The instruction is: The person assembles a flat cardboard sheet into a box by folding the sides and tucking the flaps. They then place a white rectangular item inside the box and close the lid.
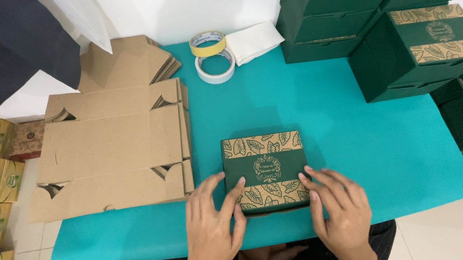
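Both hands on a closed dark green gift box (264,171) with tan leaf-patterned bands, resting near the front edge of the desk (361,154), which wears a teal cover. Left hand (211,222) at the box's near left corner, fingers (234,195) spread and pressing on the lid, thumb against the front side; grasping the box loosely, not clenched. Right hand (339,209) at the near right corner, fingers (313,177) laid flat on the lid's edge, likewise holding the box.

Just left of the box, a stack of flat brown cardboard blanks (112,148), overhanging the desk's left edge. Behind, well apart from the box, a yellow tape roll (207,43) leaning on a white tape roll (215,66), beside a folded white cloth (255,42). At far right, stacked green boxes (397,34) of the same kind.
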